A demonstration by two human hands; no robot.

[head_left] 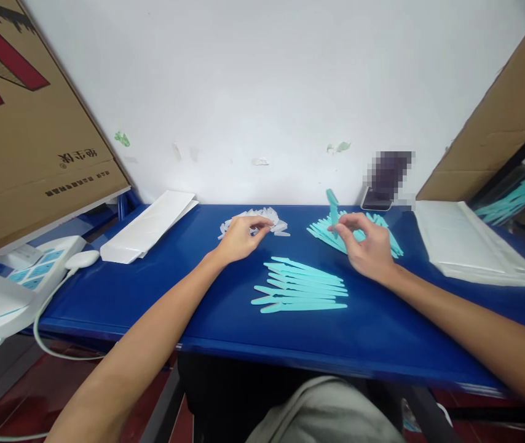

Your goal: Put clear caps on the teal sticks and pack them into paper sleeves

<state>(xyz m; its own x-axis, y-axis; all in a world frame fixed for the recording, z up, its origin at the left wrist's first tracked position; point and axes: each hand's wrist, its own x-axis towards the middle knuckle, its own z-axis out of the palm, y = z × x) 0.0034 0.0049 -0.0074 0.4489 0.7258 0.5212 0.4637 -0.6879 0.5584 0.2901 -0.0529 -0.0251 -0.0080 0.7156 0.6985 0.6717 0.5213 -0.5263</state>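
My right hand (pixel 368 243) pinches a turquoise eyebrow razor (pixel 333 212), held upright with its head pointing up. Below and behind it lies a pile of similar turquoise razors (pixel 324 231), partly covered by the hand. My left hand (pixel 243 235) reaches over a heap of small translucent white blade caps (pixel 281 226). Thumb and index finger close together at the heap's right part; whether a cap is between them cannot be made out. In front of both hands, several turquoise razors (pixel 306 286) lie side by side in a loose row, heads to the left.
On the blue table (pixel 225 320), a white paper packet (pixel 152 224) lies left and white plastic bags (pixel 474 246) lie right. A phone-like device (pixel 377 197) leans by the wall. Left are a power strip (pixel 36 271) and cardboard box (pixel 36 135); far right, a clear jar (pixel 521 191) holds razors.
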